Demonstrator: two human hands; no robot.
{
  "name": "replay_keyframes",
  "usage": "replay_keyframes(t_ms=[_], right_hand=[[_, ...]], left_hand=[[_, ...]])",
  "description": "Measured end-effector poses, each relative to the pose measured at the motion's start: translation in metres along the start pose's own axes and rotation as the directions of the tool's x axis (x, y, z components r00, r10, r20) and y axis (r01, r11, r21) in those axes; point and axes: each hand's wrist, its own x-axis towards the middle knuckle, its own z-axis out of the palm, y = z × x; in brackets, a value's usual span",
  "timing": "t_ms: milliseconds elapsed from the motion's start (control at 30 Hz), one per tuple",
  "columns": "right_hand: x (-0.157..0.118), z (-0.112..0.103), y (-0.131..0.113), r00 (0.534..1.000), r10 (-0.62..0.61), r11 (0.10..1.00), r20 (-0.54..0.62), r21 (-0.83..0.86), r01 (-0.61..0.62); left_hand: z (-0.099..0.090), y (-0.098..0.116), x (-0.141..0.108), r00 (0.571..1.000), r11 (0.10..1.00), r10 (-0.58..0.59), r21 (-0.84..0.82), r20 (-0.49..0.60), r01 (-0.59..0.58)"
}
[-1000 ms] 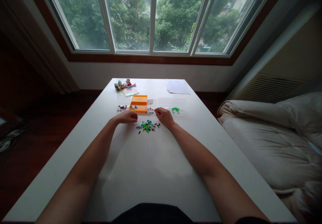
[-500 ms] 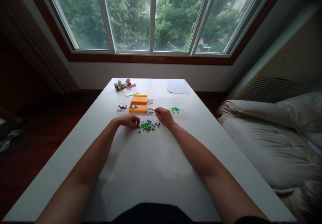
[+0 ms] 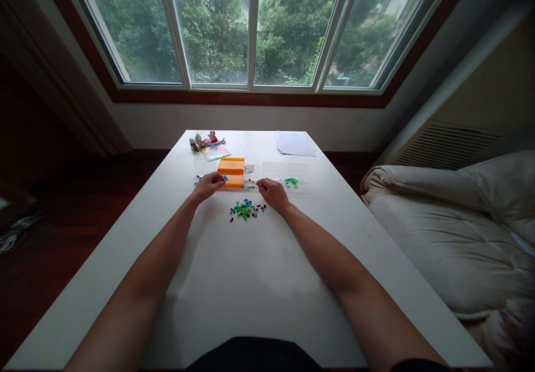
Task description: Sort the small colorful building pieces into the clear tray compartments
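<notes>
My left hand (image 3: 209, 185) is at the left side of the orange box (image 3: 232, 166), its fingers pinched together over the front half beside small blue pieces (image 3: 225, 177). What the fingertips hold is too small to name. My right hand (image 3: 272, 192) rests to the right of the box, thumb and fingers closed near a small red piece (image 3: 249, 180); whether it grips anything is hidden. A mixed pile of green, blue, yellow and brown pieces (image 3: 245, 209) lies on the white table between my forearms. Green pieces (image 3: 291, 182) sit in a clear tray right of my right hand.
Small colourful figures (image 3: 204, 140) and a pastel sheet (image 3: 216, 152) are at the table's back left. White papers (image 3: 295, 143) lie at the back right. A cream couch (image 3: 455, 233) stands beyond the table's right edge.
My left hand has moved from the left edge of the mixed pile forward and left to the orange box, now covering most of the brown pieces. My right hand has stayed in place.
</notes>
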Motion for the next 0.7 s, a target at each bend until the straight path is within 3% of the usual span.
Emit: replay_keyframes(t_ms=[67,133,267,367,467,567,667,700], right_hand=[[0.000,0.000,0.001,1.000,0.003,1.000,-0.005,0.001,-0.003],[0.000,0.000,0.001,1.000,0.004,1.000,-0.007,0.001,-0.004],[-0.001,0.000,0.002,1.000,0.010,1.000,0.000,-0.009,-0.010],[-0.001,0.000,0.002,1.000,0.011,1.000,0.001,-0.010,-0.011],[-0.001,0.000,0.002,1.000,0.008,1.000,0.003,-0.008,-0.008],[-0.002,0.001,0.003,1.000,0.009,1.000,0.002,-0.008,-0.009],[-0.001,0.001,0.004,1.000,0.012,1.000,0.006,-0.004,-0.012],[-0.001,0.002,0.005,1.000,0.012,1.000,0.007,-0.003,-0.012]], left_hand=[[0.005,-0.002,0.004,0.977,0.997,-0.057,0.040,-0.205,0.067],[0.010,-0.004,0.006,0.944,0.989,-0.106,0.063,-0.311,0.132],[0.011,-0.007,0.005,0.941,0.979,-0.142,0.096,-0.306,0.178],[0.003,-0.005,0.004,0.975,0.984,-0.120,0.111,-0.189,0.142],[-0.009,0.005,-0.002,0.996,0.978,-0.052,0.206,0.072,0.036],[-0.018,0.025,-0.013,0.926,0.922,-0.060,0.376,0.373,-0.092],[-0.018,0.049,-0.026,0.853,0.879,-0.110,0.450,0.511,-0.156],[-0.016,0.057,-0.030,0.811,0.873,-0.128,0.453,0.570,-0.181]])
